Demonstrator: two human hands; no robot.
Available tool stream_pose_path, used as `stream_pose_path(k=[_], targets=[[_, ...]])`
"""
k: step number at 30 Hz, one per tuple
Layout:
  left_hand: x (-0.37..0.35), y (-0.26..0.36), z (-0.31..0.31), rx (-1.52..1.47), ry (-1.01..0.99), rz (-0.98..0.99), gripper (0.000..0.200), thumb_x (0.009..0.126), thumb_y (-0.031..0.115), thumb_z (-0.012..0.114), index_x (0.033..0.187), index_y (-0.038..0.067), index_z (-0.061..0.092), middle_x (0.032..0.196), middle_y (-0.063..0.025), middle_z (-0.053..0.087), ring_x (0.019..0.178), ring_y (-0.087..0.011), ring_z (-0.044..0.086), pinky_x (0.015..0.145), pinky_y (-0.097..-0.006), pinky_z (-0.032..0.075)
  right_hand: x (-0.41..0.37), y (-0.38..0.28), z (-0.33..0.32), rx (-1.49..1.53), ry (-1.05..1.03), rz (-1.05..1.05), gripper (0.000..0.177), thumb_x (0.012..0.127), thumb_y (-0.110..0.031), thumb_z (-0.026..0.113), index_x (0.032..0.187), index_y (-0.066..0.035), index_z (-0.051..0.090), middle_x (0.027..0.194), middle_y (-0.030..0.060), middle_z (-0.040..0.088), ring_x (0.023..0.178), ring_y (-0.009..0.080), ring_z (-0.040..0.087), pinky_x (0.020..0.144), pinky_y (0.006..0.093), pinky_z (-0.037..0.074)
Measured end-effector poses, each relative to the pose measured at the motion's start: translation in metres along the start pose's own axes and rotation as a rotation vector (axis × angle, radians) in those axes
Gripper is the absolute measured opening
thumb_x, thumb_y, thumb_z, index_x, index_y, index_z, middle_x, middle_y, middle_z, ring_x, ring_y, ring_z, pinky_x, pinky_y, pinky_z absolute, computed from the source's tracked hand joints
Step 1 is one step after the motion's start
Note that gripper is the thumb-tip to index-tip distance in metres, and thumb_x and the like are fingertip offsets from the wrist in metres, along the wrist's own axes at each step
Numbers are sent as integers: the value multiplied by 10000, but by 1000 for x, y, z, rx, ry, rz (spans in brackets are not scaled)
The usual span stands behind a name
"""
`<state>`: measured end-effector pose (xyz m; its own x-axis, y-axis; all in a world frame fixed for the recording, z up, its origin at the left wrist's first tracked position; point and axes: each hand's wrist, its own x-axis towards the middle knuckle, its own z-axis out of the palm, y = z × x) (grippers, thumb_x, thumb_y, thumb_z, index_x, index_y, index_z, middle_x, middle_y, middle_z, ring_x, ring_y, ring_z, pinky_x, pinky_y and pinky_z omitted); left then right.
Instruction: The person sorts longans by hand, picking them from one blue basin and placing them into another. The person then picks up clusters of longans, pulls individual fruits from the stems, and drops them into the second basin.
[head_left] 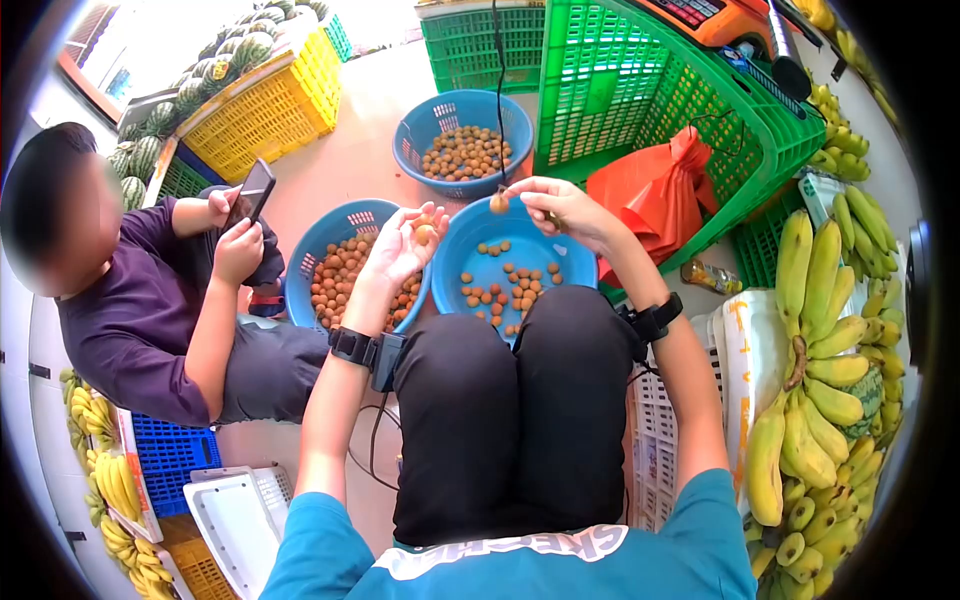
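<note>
While you sit with your arms passing outside your knees, your left hand (392,252) is turned palm up, its fingers curled loosely around a pale brown fruit (425,234). Your right hand (572,212) is above the near blue tub (562,255), its thumb and forefinger drawn narrow on a small round fruit (499,204) at their tips; something small and dark shows by the other fingers, too little to tell what.

Beneath, the near blue tub has loose fruits (517,292) scattered over its bottom. Just beside it, to your left, the left blue tub (297,282) is heaped with more, and the far blue tub (404,150) carries another pile; all three stand on the floor (365,130).

To your left, a person (130,320) in a dark purple top holds a phone (252,193) in both hands. On your right, a red bag (655,185) lies against a large green crate (600,70), and big bunches of bananas (825,400) lie nearer you.
</note>
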<state>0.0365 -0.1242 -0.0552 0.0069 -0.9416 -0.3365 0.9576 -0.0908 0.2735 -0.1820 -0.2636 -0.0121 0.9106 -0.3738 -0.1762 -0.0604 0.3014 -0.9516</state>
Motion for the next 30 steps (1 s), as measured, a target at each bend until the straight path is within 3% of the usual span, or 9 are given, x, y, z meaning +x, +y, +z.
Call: stream_pose_path(k=[3, 7, 13, 17, 19, 21, 24, 27, 30], targets=[[-3, -9, -7, 132, 183, 45, 215, 788, 53, 447, 995, 2, 421, 997, -164, 468, 887, -263, 532, 633, -261, 523, -4, 13, -16, -74, 121, -17, 220, 827, -142, 477, 1012, -39, 538, 610, -38, 455, 477, 38, 405, 422, 169, 314], [6, -10, -57, 232, -8, -107, 320, 823, 124, 507, 1107, 24, 400, 1008, -142, 465, 720, -172, 542, 534, -199, 503, 0, 49, -45, -309, 194, 126, 235, 806, -86, 419, 999, -31, 540, 617, -31, 453, 455, 36, 386, 403, 174, 301], [11, -47, -123, 626, 263, -250, 280, 883, 292, 378, 963, 53, 501, 672, -1, 482, 445, -48, 365, 377, -145, 306, 10, 154, -89, -643, 294, 298, 206, 776, -211, 501, 830, -49, 616, 571, 0, 521, 457, 85, 448, 411, 240, 360], [21, -66, -146, 689, 431, -207, 281, 866, 287, 388, 940, 43, 505, 688, -31, 522, 546, -98, 455, 451, -191, 368, 4, 202, -101, -337, 425, 310, 268, 769, -246, 501, 676, -10, 587, 556, 12, 517, 516, 113, 497, 473, 284, 401], [27, -71, -149, 692, 412, -255, 328, 860, 269, 399, 1105, 53, 431, 882, -99, 533, 731, -186, 538, 625, -253, 458, 11, 258, -152, -693, 113, 49, 194, 820, -258, 477, 862, -89, 564, 753, 13, 542, 559, 114, 541, 462, 266, 419], [43, -73, -161, 645, 256, -304, 349, 864, 247, 402, 1135, 27, 403, 988, -163, 514, 856, -240, 542, 733, -320, 484, 12, 245, -127, -428, 343, 469, 266, 824, -303, 476, 998, -107, 519, 760, 29, 517, 614, 142, 571, 464, 285, 439], [57, -83, -162, 615, 323, -288, 425, 869, 244, 408, 1171, -36, 302, 1184, -278, 361, 1049, -348, 449, 836, -396, 454, 8, 253, -115, -354, 385, 505, 405, 825, -336, 460, 1155, -111, 393, 843, 63, 517, 618, 176, 587, 462, 302, 446], [67, -88, -167, 726, 241, -313, 533, 891, 310, 370, 1303, 39, 167, 1298, -243, 253, 1014, -333, 487, 835, -368, 433, 3, 259, -112, -341, 409, 525, 479, 822, -322, 479, 1212, -95, 318, 865, 84, 540, 611, 178, 584, 456, 298, 444], [48, -79, -141, 914, 234, -171, 495, 900, 363, 296, 1271, 36, 281, 1211, -185, 415, 978, -283, 524, 817, -353, 430, -3, 265, -108, -366, 435, 430, 444, 820, -269, 501, 1173, -43, 355, 841, 93, 546, 583, 156, 577, 436, 253, 435]])
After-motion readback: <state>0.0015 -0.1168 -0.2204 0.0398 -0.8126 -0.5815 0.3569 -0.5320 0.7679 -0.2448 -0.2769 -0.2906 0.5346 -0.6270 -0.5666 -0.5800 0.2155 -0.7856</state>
